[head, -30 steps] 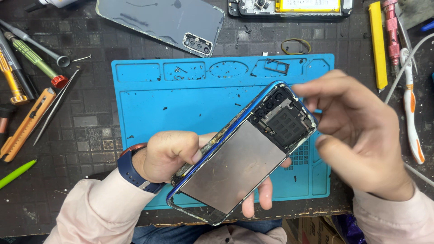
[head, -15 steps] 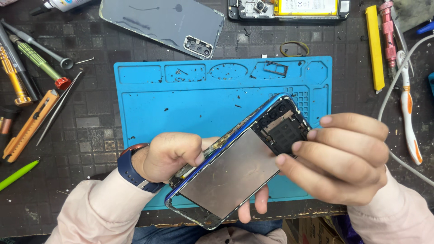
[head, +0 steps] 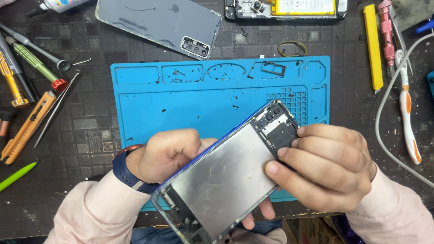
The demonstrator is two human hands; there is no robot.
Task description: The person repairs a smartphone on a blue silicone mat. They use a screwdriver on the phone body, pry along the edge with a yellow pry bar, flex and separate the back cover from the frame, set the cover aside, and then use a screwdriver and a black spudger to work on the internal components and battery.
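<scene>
With our left hand [head: 165, 153] clamped on the opened phone [head: 226, 176] tilted above the blue mat [head: 190, 101], our right hand's [head: 325, 167] fingertips [head: 284, 152] press its camera-end cover, bracing it.

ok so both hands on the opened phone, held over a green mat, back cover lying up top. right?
One thing is off: the mat is blue, not green, as the head view shows. The rest holds: left hand and right hand both grip the opened phone over it, and the back cover lies beyond the mat.
</scene>
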